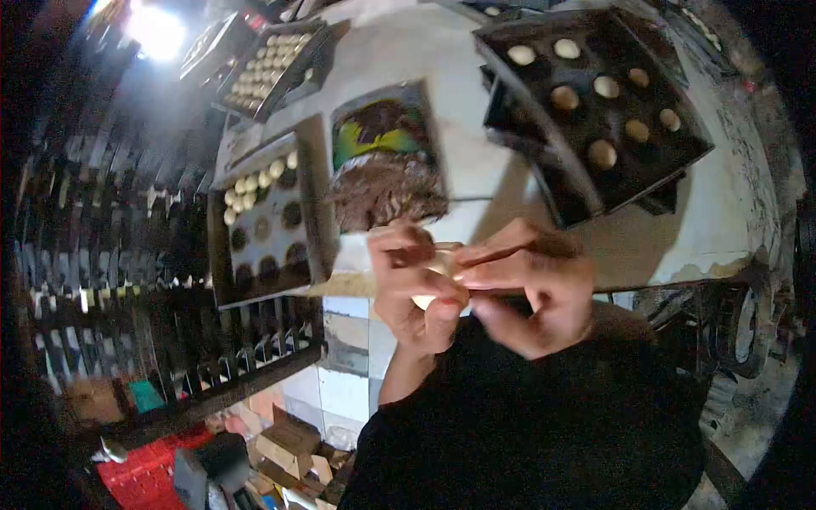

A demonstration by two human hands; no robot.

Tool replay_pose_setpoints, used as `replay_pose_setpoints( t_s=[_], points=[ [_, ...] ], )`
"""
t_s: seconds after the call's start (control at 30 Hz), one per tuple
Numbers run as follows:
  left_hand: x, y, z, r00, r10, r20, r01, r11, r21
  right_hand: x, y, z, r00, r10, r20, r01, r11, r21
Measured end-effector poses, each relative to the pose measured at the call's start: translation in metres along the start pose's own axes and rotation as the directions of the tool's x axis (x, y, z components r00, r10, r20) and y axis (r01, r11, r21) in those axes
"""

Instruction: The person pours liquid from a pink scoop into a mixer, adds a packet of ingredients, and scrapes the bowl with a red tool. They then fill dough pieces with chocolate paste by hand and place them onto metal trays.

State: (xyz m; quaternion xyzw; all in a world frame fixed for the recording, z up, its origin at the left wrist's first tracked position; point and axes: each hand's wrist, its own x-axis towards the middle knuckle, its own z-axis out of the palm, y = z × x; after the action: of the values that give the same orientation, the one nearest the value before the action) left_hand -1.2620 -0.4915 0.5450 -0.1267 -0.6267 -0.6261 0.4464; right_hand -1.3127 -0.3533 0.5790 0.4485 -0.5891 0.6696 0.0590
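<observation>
Dough piece (441,265) is sitting mid-frame, with the left hand (410,289) and right hand (537,285) both pinching it, though blur's kinda hiding exact fingertip contact. Brown paste (387,194) is lying just above, and a dark tray (588,124) is holding dough balls (603,154) upper right.

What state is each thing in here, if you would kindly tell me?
Pale dough piece, held, partly hidden.
Left hand, curled around the dough piece.
Right hand, fingers bent against it, partly blurred.
Bag, open, with brown filling exposed at its near end.
Near left tray, partly filled with pale balls.
Far left tray, holding rows of pale balls.
Right tray, stacked, sparsely filled with pale balls.
</observation>
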Motion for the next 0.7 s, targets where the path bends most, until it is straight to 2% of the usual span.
replay_pose_setpoints(
  t_s=[0.03,0.1,0.13,0.2,0.23,0.27,0.3,0.33,0.37,0.43,0.47,0.5,0.57,0.6,0.63,0.67,0.7],
  points=[
    [0.003,-0.009,0.019,0.995,-0.025,-0.093,0.036,0.992,0.118,0.006,-0.008,-0.009,0.999,-0.006,-0.039,-0.001,0.984,-0.176],
    [0.008,-0.028,0.055,0.994,-0.049,-0.102,0.053,0.998,0.036,0.005,0.008,-0.036,0.986,-0.148,-0.076,0.12,0.95,-0.287],
    [0.011,-0.035,0.072,0.992,-0.084,-0.096,0.083,0.996,-0.01,0.004,0.017,-0.05,0.982,-0.152,-0.116,0.124,0.969,-0.215],
    [0.029,-0.047,0.1,0.968,-0.225,0.114,0.245,0.946,-0.21,0.003,0.033,-0.079,0.968,-0.156,-0.196,0.147,0.987,-0.06],
    [0.039,-0.055,0.112,0.957,-0.206,0.202,0.258,0.924,-0.28,0.001,0.041,-0.091,0.985,-0.092,-0.148,0.076,0.991,-0.108],
    [0.045,-0.076,0.117,0.944,-0.106,0.314,0.191,0.948,-0.254,-0.002,0.047,-0.103,0.994,-0.021,-0.105,0.004,0.988,-0.157],
    [0.051,-0.088,0.122,0.933,-0.082,0.352,0.162,0.965,-0.205,-0.004,0.054,-0.11,0.996,0.055,-0.067,-0.068,0.976,-0.206],
    [0.057,-0.1,0.128,0.92,-0.058,0.389,0.129,0.979,-0.157,-0.002,0.061,-0.116,0.99,0.099,-0.105,-0.12,0.968,-0.22],
    [0.061,-0.118,0.131,0.922,-0.02,0.387,0.058,0.995,-0.087,0.001,0.065,-0.126,0.986,0.13,-0.099,-0.156,0.935,-0.319],
    [0.061,-0.122,0.141,0.855,-0.38,0.354,0.31,0.92,0.238,0.008,0.064,-0.151,0.975,0.199,-0.1,-0.222,0.831,-0.51],
    [0.055,-0.13,0.151,0.9,-0.318,0.297,0.209,0.914,0.347,0.014,0.055,-0.157,0.952,0.25,-0.176,-0.306,0.782,-0.543],
    [0.047,-0.141,0.16,0.918,-0.296,0.263,0.189,0.912,0.365,0.023,0.054,-0.163,0.975,0.174,-0.14,-0.223,0.788,-0.573],
    [0.012,-0.182,0.189,0.98,-0.183,0.082,0.159,0.958,0.24,0.032,0.054,-0.169,0.997,0.05,-0.053,-0.072,0.773,-0.63],
    [-0.009,-0.197,0.201,0.982,-0.185,-0.024,0.186,0.962,0.201,0.034,0.056,-0.172,0.989,0.121,0.086,-0.036,0.756,-0.653],
    [-0.019,-0.193,0.192,0.878,-0.462,0.124,0.438,0.881,0.179,0.032,0.065,-0.167,0.986,0.137,0.095,-0.042,0.753,-0.657],
    [-0.022,-0.189,0.181,0.686,-0.675,0.272,0.646,0.737,0.197,0.028,0.073,-0.171,0.99,0.112,0.084,-0.026,0.735,-0.677],
    [-0.008,-0.19,0.176,0.597,-0.667,0.446,0.654,0.727,0.212,0.028,0.081,-0.179,0.993,0.082,0.081,-0.002,0.717,-0.697]
  ],
)
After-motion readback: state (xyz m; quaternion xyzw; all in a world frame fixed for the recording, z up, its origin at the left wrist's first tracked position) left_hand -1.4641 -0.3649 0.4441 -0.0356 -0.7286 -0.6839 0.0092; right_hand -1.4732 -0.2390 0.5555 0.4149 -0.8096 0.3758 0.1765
